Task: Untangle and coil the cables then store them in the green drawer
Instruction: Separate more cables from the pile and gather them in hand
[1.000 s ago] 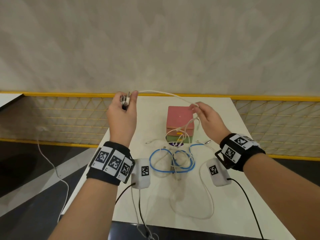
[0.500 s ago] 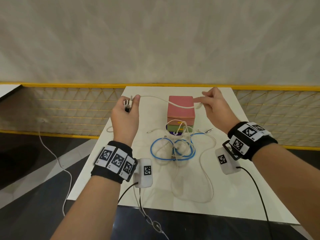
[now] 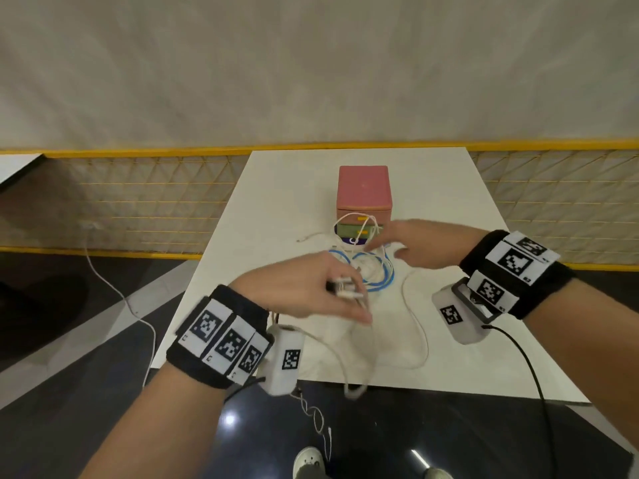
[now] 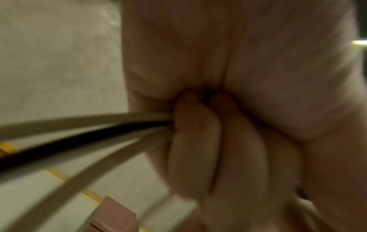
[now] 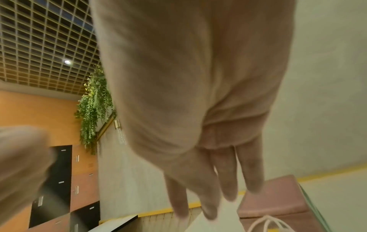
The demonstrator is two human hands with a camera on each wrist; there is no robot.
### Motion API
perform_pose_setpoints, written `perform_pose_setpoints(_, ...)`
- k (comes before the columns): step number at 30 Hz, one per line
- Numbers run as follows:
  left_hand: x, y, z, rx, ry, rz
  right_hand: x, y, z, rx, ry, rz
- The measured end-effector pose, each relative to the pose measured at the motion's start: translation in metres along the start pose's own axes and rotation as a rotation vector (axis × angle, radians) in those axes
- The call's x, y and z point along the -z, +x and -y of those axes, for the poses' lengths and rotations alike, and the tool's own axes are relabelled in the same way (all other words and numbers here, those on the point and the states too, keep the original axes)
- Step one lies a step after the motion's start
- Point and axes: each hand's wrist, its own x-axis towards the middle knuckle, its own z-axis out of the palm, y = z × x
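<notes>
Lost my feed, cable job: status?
Left hand grips white cable loops. Right hand open, reaching over blue cable. White cable drapes green drawer.

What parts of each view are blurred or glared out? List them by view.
Head view: both hands smear with motion, the left hand and right hand; floor tiles show lamp glare. Left wrist view: everything soft, the white cable streaked. Right wrist view: fingers blurred, the pink drawer box sharper.

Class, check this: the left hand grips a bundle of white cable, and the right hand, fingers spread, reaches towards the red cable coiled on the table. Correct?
Not quite: the coiled cable is blue, not red, as the head view shows. The left hand does grip the white cable, and the right hand reaches with fingers spread.
</notes>
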Motion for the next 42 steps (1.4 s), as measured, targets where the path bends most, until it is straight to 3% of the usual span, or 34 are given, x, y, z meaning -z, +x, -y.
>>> perform_pose_setpoints(2,-0.005,-0.008,-0.004,-0.010,0.079,0.164,0.005,0.001,0.010,0.073,0.105,-0.186)
perform_pose_setpoints(4,-0.003,-0.014,-0.009,-0.098,0.000,0.108,0.007,-0.001,0.026,0.138,0.263,-0.232)
perform_pose_setpoints(8,0.002,-0.015,-0.017,-0.295,-0.347,-0.299,-0.002,-0.007,0.069,0.292,0.615,-0.109)
perform_pose_setpoints(11,0.004,-0.009,-0.017,-0.245,-0.563,-0.535,-0.030,-0.007,0.092,0.231,1.207,0.012)
perform_pose_setpoints(14,0.008,0.000,-0.010,-0.192,-0.594,-0.754,-0.062,-0.004,0.099,0.253,1.402,0.039)
perform_pose_setpoints(16,0.006,0.007,-0.006,-0.143,-0.647,-0.828,-0.078,-0.001,0.103,0.281,1.347,-0.052)
perform_pose_setpoints(19,0.009,0.012,-0.005,-0.119,-0.733,-0.935,-0.107,0.005,0.097,0.274,0.957,-0.178)
perform_pose_setpoints(21,0.021,0.011,-0.004,-0.147,-0.822,-1.011,-0.132,0.005,0.080,0.213,0.765,-0.131)
perform_pose_setpoints(26,0.033,0.000,0.002,-0.176,-0.882,-1.075,-0.164,0.004,0.039,0.076,0.560,0.009)
perform_pose_setpoints(29,0.034,-0.006,0.006,-0.227,-0.788,-1.021,-0.157,0.005,0.011,0.107,0.397,0.203)
perform_pose_setpoints(31,0.034,-0.009,0.009,-0.222,-0.698,-0.961,-0.152,0.008,-0.013,0.077,0.348,0.245)
perform_pose_setpoints(37,0.009,0.004,0.024,-0.050,-0.732,-0.877,-0.136,0.044,-0.053,-0.291,0.469,-0.249)
perform_pose_setpoints(39,0.002,0.007,0.028,-0.004,-0.778,-0.857,-0.131,0.058,-0.055,-0.371,0.467,-0.294)
perform_pose_setpoints(42,0.000,0.010,0.035,0.034,-0.810,-0.829,-0.130,0.085,-0.052,-0.357,0.459,-0.322)
